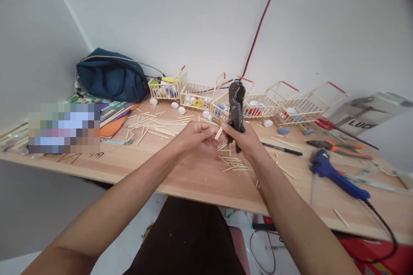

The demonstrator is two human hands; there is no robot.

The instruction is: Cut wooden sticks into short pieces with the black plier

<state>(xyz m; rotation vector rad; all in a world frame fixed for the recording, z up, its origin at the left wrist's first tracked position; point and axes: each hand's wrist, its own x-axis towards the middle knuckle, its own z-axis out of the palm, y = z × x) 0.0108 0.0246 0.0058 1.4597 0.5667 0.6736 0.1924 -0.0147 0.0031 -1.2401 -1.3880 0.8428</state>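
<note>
The left hand (200,134) curls at a short stick (219,132); whether it pinches, I cannot tell. The stick lies between those fingertips and the right hand's (245,138) thumb; that hand grasps 1 upright black tool (236,111). A tabletop (193,176) strip separates both hands from the front edge; 5 miniature carts (263,114) stand behind.
</note>
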